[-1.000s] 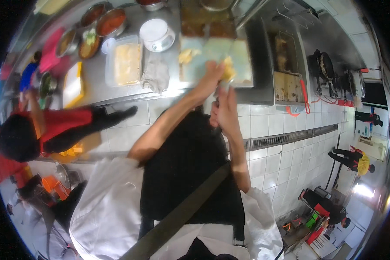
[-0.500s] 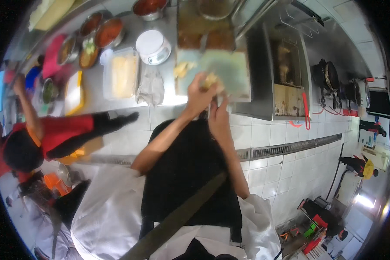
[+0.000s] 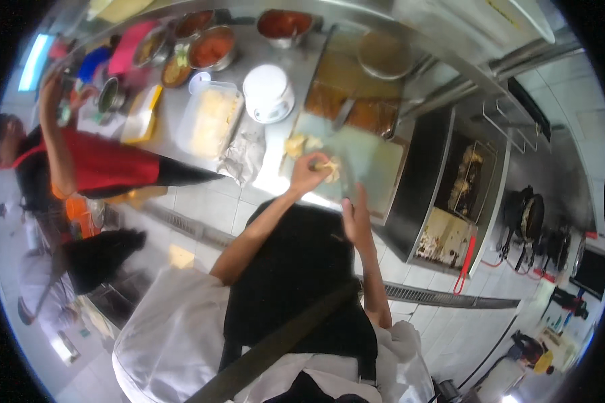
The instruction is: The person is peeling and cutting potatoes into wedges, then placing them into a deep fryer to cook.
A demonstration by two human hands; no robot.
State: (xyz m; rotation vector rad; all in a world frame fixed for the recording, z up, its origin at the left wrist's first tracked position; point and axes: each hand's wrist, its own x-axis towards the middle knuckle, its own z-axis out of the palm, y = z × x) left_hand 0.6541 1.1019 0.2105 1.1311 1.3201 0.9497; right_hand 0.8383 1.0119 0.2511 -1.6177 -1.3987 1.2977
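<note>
My left hand [image 3: 307, 176] is closed round a pale yellow, crumpled-looking piece of food [image 3: 329, 170] over the near part of a pale green cutting board [image 3: 376, 168]. To its right, my right hand [image 3: 359, 220] grips a knife [image 3: 347, 201]; the blade is blurred and points away from me, close to the food. More yellow food pieces [image 3: 302, 145] lie at the board's left edge. The exact kind of food cannot be made out.
A white scale [image 3: 267, 94], a plastic tub of pale food [image 3: 215, 121] and a crumpled bag [image 3: 244, 158] stand left of the board. Bowls of red sauce [image 3: 212, 48] sit behind. A fryer [image 3: 444, 232] is at the right; a co-worker in a red apron [image 3: 114, 161] stands left.
My right hand has drawn away from the left, and the knife blade now shows between them. The whole view has shifted and tilted. The co-worker's arms have moved.
</note>
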